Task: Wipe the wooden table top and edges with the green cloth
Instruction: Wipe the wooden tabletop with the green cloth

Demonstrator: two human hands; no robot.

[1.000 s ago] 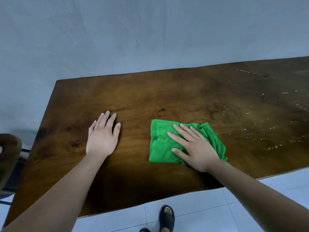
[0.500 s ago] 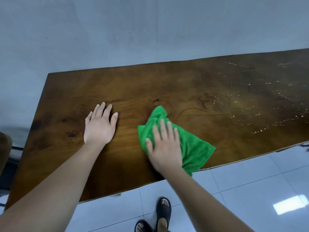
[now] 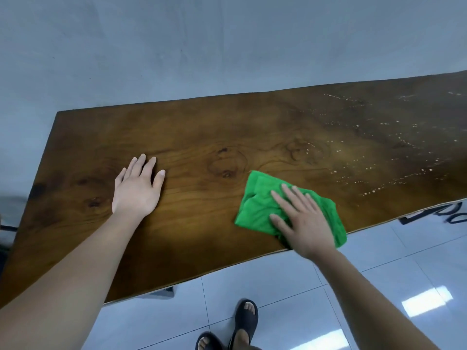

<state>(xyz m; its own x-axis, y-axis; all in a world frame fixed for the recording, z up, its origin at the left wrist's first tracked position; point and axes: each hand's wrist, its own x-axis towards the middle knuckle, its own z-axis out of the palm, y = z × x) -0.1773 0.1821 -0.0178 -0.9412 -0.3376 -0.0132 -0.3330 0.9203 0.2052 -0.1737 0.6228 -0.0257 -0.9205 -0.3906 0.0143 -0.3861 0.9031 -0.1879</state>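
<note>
So the crumpled bright green microfibre cloth (image 3: 278, 210) has slid right along the long dark-brown wooden table top (image 3: 202, 137) since half a second ago, when it sat closer to the middle. It now lies at the near edge, one corner hanging just past it. The right hand (image 3: 303, 221) is pressed flat on top of it, fingers spread and straight, palm pushing down rather than pinching anything. The left hand (image 3: 137, 190) hasn't budged: open, flat on bare wood, just bracing.

Looks like the stroke is working toward the messy end, because the right part of the top is dotted with pale specks (image 3: 374, 157), while the wood around the hands looks clean. So probably a good chunk is left, plus the edges.

The wood's glossy with big swirly knots and a slightly wavy front edge. The cloth is soft, fuzzy, bunched into folds. Below, shiny pale floor tiles (image 3: 278, 299).
</note>
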